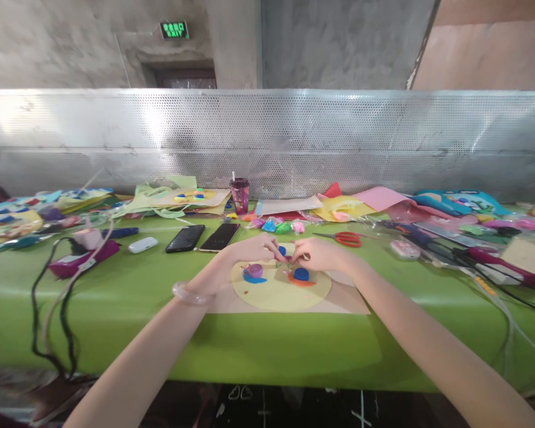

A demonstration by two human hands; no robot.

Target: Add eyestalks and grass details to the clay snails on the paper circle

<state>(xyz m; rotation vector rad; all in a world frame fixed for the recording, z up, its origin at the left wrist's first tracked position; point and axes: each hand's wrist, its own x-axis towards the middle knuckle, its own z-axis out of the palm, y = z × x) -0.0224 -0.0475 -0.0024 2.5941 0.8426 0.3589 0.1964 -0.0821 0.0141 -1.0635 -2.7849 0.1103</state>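
Observation:
A pale yellow oval sheet [274, 297] lies on a light backing sheet [348, 304] in front of me. On it sit snail-like clay shapes: a purple round piece [255, 271] over a blue strip [253, 279], and a blue round piece [301, 274] over an orange strip [304, 283]. Another blue round piece [282, 251] is farther back. My left hand [259, 248] and my right hand [320, 254] meet just in front of it. Their fingers are pinched at a small purple clay piece [288, 258], partly hidden by the fingertips.
Two dark phones [220, 237] and a white case [142, 245] lie left. Red-handled scissors [348, 239] lie right of my hands. Behind are small colourful clay packets [283, 227], a lidded cup [239, 195] and paper sheets. Cables and power strips [85, 259] flank both sides.

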